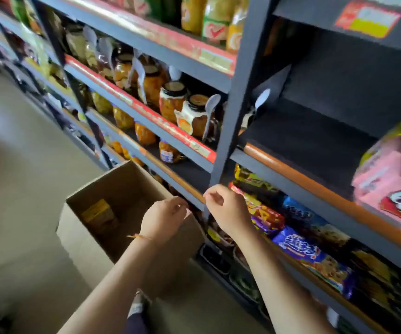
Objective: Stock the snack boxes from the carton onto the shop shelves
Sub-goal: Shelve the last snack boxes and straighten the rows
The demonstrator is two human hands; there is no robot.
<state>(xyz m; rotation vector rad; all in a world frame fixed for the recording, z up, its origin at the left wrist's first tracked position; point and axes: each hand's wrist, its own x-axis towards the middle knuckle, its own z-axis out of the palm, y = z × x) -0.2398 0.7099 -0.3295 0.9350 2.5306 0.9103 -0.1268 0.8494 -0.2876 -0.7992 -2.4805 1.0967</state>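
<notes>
An open brown carton (83, 239) stands on the floor against the shelving. A yellow snack box (97, 210) lies inside it at the left. My left hand (164, 218) hovers over the carton's right side with loosely curled fingers and holds nothing. Just to its right, my right hand (226, 208) hangs in front of the shelf edge, fingers loosely curled, also holding nothing. A pink snack box (392, 182) sits on the dark shelf (298, 141) at the far right; most of that shelf is bare.
Jars of preserves with plastic spoons (170, 102) fill the shelves to the left of a grey upright (238, 97). Packets of biscuits (300, 247) lie on the shelf below the pink box. Bottles stand on the top shelf. The grey floor (21, 165) stretches left of the carton.
</notes>
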